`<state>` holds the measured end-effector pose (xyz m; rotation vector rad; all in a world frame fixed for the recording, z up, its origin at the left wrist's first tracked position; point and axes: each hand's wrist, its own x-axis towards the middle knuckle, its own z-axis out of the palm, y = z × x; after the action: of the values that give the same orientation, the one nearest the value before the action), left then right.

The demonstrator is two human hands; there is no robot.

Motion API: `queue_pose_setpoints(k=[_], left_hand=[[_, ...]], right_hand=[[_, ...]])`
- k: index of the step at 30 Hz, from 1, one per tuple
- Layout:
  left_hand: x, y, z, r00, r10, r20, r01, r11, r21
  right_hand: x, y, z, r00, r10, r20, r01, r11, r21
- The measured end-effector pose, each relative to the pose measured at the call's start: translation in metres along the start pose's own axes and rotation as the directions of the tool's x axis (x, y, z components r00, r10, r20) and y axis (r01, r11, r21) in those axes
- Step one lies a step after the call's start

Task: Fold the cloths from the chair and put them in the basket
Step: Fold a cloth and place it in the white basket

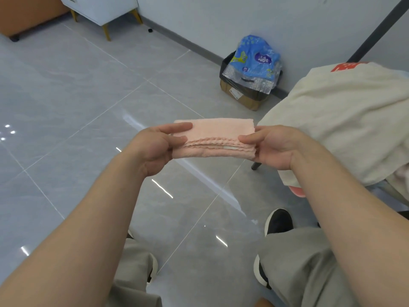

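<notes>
A small pink cloth, folded into a thick flat strip of several layers, hangs in the air over the floor at mid-frame. My left hand pinches its left end, thumb on top. Its right end is pinched by my right hand in the same way. At the right, a cream cloth with a red print lies draped over the chair, whose dark leg shows below my right hand. A bit of pink-red cloth pokes out under the cream one. No basket is in view.
A cardboard box with a black liner and a blue plastic pack stands by the wall. A white cabinet on gold legs is at the back left. Glossy grey floor tiles lie ahead. My shoes and trouser legs are below.
</notes>
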<state>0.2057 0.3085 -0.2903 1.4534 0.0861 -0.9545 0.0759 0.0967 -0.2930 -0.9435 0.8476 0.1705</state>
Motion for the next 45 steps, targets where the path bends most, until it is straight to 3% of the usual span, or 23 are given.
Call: queue_pose_setpoints(k=[5,9,17,22,25,29,33,38,45], left_hand=[[0.004,-0.009,0.001,0.999,0.039,-0.020,-0.035,0.988,0.150],[0.030,-0.040,-0.012,1.000,-0.007,-0.005,0.008,0.956,0.293],[0.094,-0.094,-0.045,0.996,-0.089,-0.024,0.092,0.961,0.261],[0.070,-0.094,-0.060,0.994,-0.086,-0.069,0.102,0.954,0.281],[0.018,-0.074,-0.072,0.952,-0.250,-0.176,0.290,0.922,0.258],[-0.072,0.001,-0.089,0.858,-0.479,-0.188,0.493,0.869,0.039],[-0.146,0.125,-0.108,0.827,-0.541,-0.150,0.548,0.836,0.005],[-0.167,0.279,-0.130,0.906,-0.387,-0.171,0.410,0.902,0.133],[-0.065,0.441,-0.164,0.985,-0.072,-0.160,0.124,0.931,0.344]], right_hand=[[0.012,0.022,-0.011,0.990,0.135,-0.045,-0.136,0.991,-0.015],[0.050,0.049,-0.018,0.986,0.158,-0.062,-0.159,0.987,-0.021],[0.114,0.088,-0.033,0.958,0.195,-0.212,-0.239,0.950,-0.203],[0.101,0.097,-0.007,0.945,0.156,-0.287,-0.254,0.904,-0.343],[0.062,0.089,0.030,0.927,0.182,-0.328,-0.309,0.866,-0.393],[-0.013,0.048,0.093,0.865,0.358,-0.352,-0.476,0.809,-0.345],[-0.082,-0.042,0.172,0.862,0.398,-0.316,-0.501,0.766,-0.403],[-0.101,-0.161,0.261,0.933,0.266,-0.243,-0.358,0.745,-0.562],[0.008,-0.320,0.341,0.987,0.069,-0.145,-0.144,0.779,-0.610]])
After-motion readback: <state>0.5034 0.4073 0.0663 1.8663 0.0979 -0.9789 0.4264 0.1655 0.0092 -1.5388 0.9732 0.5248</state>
